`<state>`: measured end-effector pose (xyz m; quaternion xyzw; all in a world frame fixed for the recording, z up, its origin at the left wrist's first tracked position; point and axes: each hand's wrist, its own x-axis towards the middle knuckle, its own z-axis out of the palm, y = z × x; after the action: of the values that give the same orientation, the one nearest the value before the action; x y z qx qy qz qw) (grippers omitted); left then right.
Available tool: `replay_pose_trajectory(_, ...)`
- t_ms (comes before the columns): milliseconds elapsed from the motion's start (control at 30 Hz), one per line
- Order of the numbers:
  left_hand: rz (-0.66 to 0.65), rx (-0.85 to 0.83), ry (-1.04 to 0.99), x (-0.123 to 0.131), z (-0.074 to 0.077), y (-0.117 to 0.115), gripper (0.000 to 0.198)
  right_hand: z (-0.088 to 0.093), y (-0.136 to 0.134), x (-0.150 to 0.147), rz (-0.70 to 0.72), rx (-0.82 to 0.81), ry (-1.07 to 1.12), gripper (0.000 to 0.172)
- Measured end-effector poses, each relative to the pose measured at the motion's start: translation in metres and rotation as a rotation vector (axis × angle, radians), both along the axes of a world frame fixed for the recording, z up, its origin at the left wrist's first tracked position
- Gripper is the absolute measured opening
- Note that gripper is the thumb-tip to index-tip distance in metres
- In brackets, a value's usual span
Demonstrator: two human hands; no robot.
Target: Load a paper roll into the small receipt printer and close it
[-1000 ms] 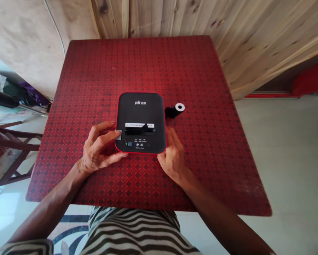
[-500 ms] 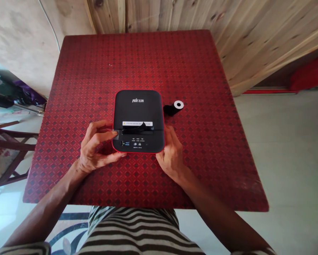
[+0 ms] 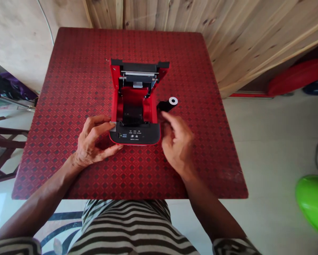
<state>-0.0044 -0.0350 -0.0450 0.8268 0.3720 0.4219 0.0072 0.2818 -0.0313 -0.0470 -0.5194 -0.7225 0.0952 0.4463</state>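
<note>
A black and red receipt printer [image 3: 137, 133] lies on the table with its lid [image 3: 140, 67] raised. In its red bay sits a dark roll [image 3: 132, 112], its details hard to make out. My left hand [image 3: 93, 141] grips the printer's front left corner, fingers on the upper side and thumb along the front edge. Just off the printer's right side is my right hand [image 3: 178, 143], a little blurred, fingers bent and apart, nothing seen in them. Beyond its fingertips a black paper roll [image 3: 167, 105] with a white end lies beside the printer.
Under the printer is a table [image 3: 76, 71] with a red patterned cover, its far edge near a wooden plank wall [image 3: 185, 16]. A wooden chair [image 3: 2, 152] stands at the left. A bright green object [image 3: 314, 202] is on the floor at the right.
The printer's lid has swung up, showing the inside. My right hand has come off the printer's right side and moved slightly right. My left hand keeps its hold on the corner.
</note>
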Motion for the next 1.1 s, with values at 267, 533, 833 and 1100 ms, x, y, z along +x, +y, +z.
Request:
replay_pose_trajectory(267, 0.047, -0.018, 0.021, -0.001, -0.005, -0.002, 0.067, 0.077, 0.053, -0.038, 0.289, -0.123, -0.587, 0.027)
replay_pose_trajectory(533, 0.023, -0.031, -0.012, -0.001, -0.008, -0.004, 0.068, 0.081, 0.077, -0.072, 0.352, -0.252, -0.916, 0.021)
replay_pose_trajectory(833, 0.035, -0.047, -0.009, 0.000, -0.007, -0.003, 0.067, 0.094, 0.077, -0.077, 0.297, -0.383, -0.899, 0.017)
replay_pose_trajectory(1100, 0.020, -0.056, -0.012, 0.000, -0.005, -0.001, 0.071, 0.108, 0.063, -0.066, 0.225, -0.278, -0.741, 0.009)
